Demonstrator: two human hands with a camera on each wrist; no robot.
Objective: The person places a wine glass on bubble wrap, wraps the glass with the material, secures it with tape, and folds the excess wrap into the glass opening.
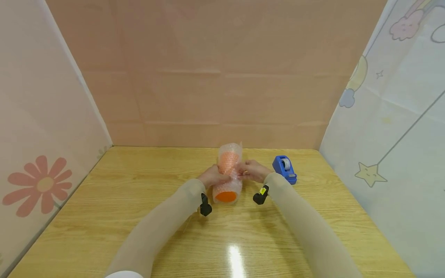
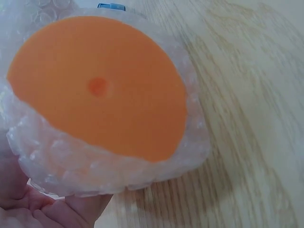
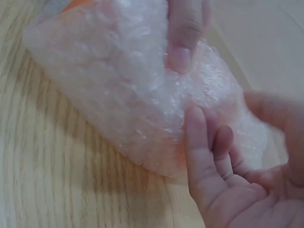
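An orange cylinder-like object [image 1: 226,197] lies on the table, rolled in clear bubble wrap [image 1: 229,147]. In the left wrist view its flat orange end [image 2: 137,95] shows a small round dimple, with bubble wrap [image 2: 85,161] around the rim. My left hand [image 1: 213,177] grips the roll from the left, its thumb lying over the wrap. From the right, my right hand [image 1: 255,170] touches the wrap's side. In the right wrist view, the right hand's fingertips [image 3: 195,123] rest against the wrap and its thumb stands apart from them.
A blue tape dispenser [image 1: 285,170] with a roll of tape stands on the wooden table [image 1: 146,170], right of the right hand. A tan backdrop [image 1: 222,96] rises behind the table. Patterned panels flank both sides.
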